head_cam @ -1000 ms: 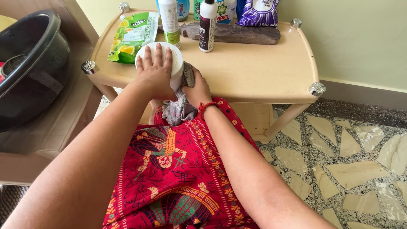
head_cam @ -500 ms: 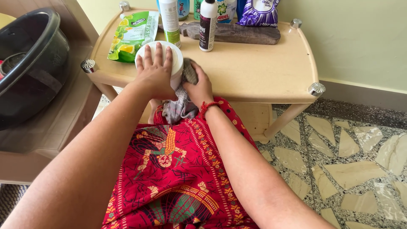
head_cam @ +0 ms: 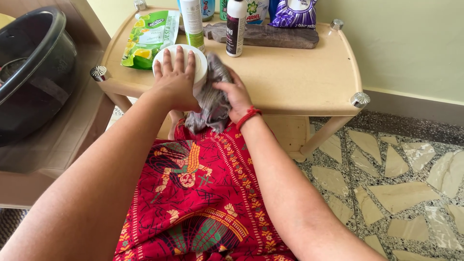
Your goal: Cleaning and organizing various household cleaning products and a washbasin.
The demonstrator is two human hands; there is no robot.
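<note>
The left hand [head_cam: 175,77] is lying flat, fingers spread, on top of a white round container [head_cam: 199,65] at the front of the beige table [head_cam: 299,77]. The right hand [head_cam: 237,94] is gripping a grey cloth [head_cam: 210,104], pressing it against the container's side. A green pouch [head_cam: 147,38] and 2 bottles [head_cam: 236,26] are standing behind.

wall [head_cam: 411,43]: pale green | floor [head_cam: 401,164]: stone-chip mosaic | table [head_cam: 299,77]: beige plastic | light: bright daylight
</note>
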